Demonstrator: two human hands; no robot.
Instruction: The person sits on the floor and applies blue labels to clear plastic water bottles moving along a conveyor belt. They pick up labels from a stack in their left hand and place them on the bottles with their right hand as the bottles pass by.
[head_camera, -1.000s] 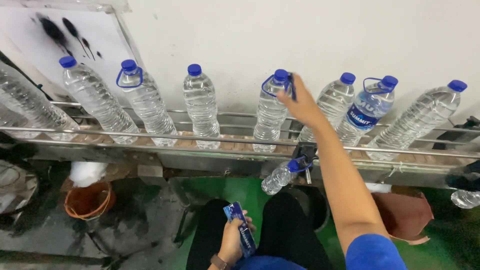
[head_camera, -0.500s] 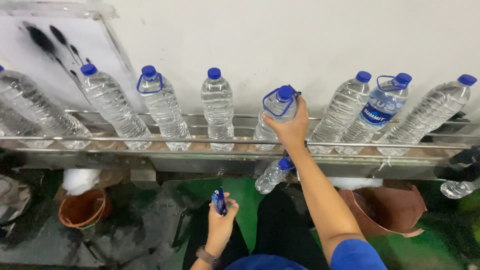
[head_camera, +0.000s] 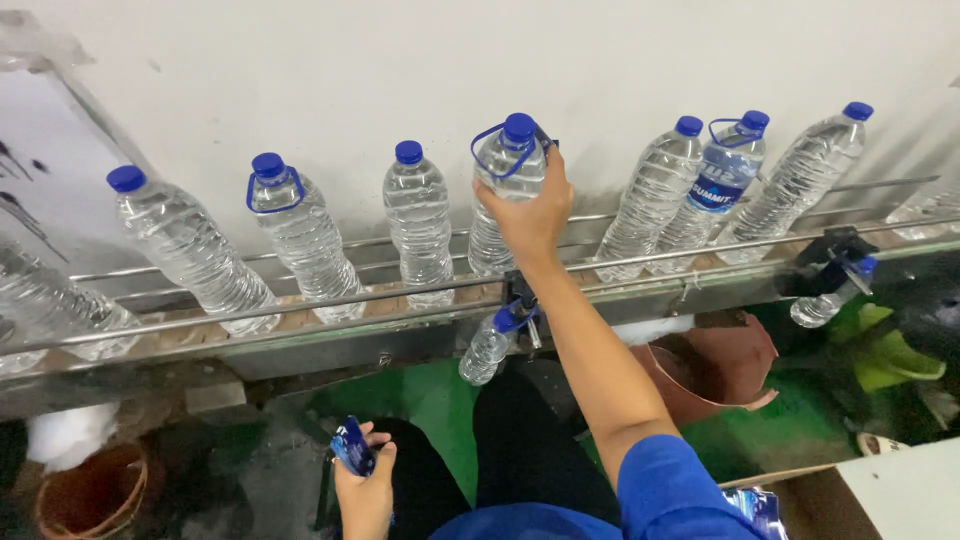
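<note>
While our right hand (head_camera: 530, 215) reaches up from the blue sleeve (head_camera: 680, 490), its fingers wrap around the shoulder of a clear water bottle (head_camera: 505, 195) with a blue cap, the thumb pressed on the near side and the other fingers curled round the far side. That bottle stands on the conveyor rail line (head_camera: 330, 310), against the white wall (head_camera: 400, 70), and a blue carry handle (head_camera: 492, 150) loops from its neck just above our fingertips. To the left of those fingers we see a plain capped bottle (head_camera: 418, 225), then a bottle with a handle loop (head_camera: 300, 235), then a tilted bottle (head_camera: 190, 250) farther off. To the right stand three more bottles, the middle one a labelled bottle (head_camera: 722, 190) with its own handle. Just below our wrist a small bottle (head_camera: 490, 345) hangs slanted under the rail.

Our left hand (head_camera: 365, 490) sits low by our lap, its fingers and thumb closed in a pinch on a stack of blue handles (head_camera: 352, 447), well apart from the rail. A brown bucket (head_camera: 730, 365) rests on the green floor (head_camera: 440, 400), right of our forearm; an orange bucket (head_camera: 85, 495) sits far to the left of that hand.
</note>
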